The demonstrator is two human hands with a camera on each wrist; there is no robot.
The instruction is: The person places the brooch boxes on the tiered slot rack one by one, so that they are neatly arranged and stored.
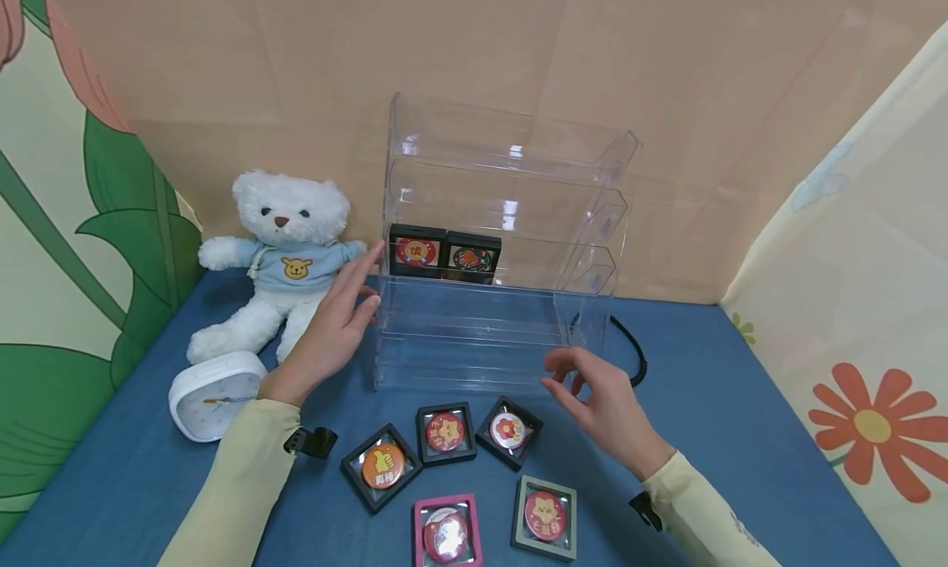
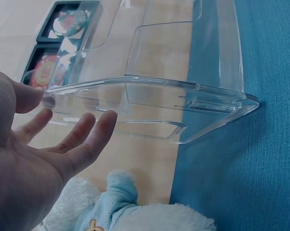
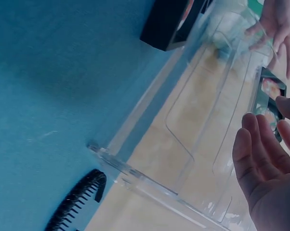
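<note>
A clear plastic tiered rack (image 1: pixel 496 304) stands upright at the back of the cloth. My left hand (image 1: pixel 333 320) is at its left side, fingers extended; in the left wrist view the thumb lies against or very near the rack's edge. By the rack's lower right front is my right hand (image 1: pixel 603 406), its fingers loosely bent with nothing between them. Two black-framed badges, one red (image 1: pixel 416 252) and one dark (image 1: pixel 474 257), sit side by side on a middle tier at the left. On the cloth before the rack lie black-framed badges with orange (image 1: pixel 383 466), red (image 1: pixel 445 432) and white (image 1: pixel 508 429) faces.
A pink-framed badge (image 1: pixel 447 532) and a grey-green-framed one (image 1: pixel 545 518) lie nearer me. Left of the rack sits a white teddy bear (image 1: pixel 292 258) in a blue top, behind a white clock (image 1: pixel 216 396). A black toothed, curved strip (image 3: pixel 77 199) lies by the rack's right side.
</note>
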